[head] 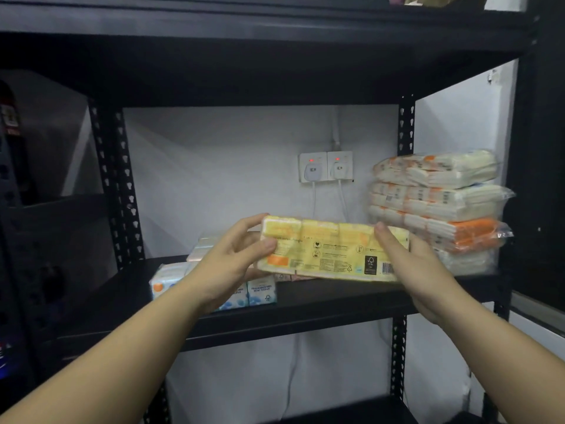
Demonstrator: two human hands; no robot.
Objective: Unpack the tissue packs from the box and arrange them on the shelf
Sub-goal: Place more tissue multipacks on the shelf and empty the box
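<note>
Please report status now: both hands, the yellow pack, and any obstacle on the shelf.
Left hand and right hand grip yellow tissue pack at its ends, above shelf. Pink packs directly beneath.

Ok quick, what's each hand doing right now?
Left hand: closed on the left end of the yellow tissue pack.
Right hand: holding the pack's right end, thumb on top.

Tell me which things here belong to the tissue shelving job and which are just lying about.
Job: yellow pack, held by left hand and right hand; orange stack; blue packs; shelf.
Lying about: wall sockets; plug cables.
</note>
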